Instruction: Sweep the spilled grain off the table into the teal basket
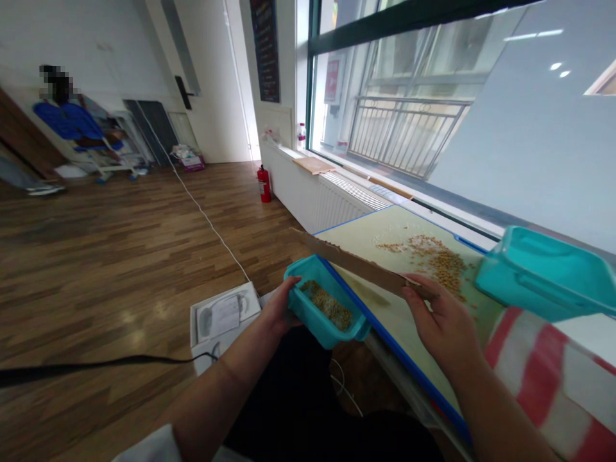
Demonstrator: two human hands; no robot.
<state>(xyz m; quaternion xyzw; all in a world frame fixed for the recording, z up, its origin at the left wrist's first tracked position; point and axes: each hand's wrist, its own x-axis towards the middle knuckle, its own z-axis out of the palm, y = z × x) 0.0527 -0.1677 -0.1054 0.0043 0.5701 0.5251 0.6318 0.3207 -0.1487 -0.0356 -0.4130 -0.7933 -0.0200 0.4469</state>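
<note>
My left hand (276, 312) grips the tub (312, 321) under the bench (385, 314) edge, mouth up. My right hand (440, 324) pinches the cardboard strip (356, 263) edge-down like a scraper, with the grains (437, 260) at its twelve o'clock.

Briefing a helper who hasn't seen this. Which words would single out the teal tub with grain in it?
Find the blue-edged table under the window. At its near edge, the left hand holds a small teal tub just below the tabletop. Unlike the other teal tub at far right, it shows grain inside.
</note>
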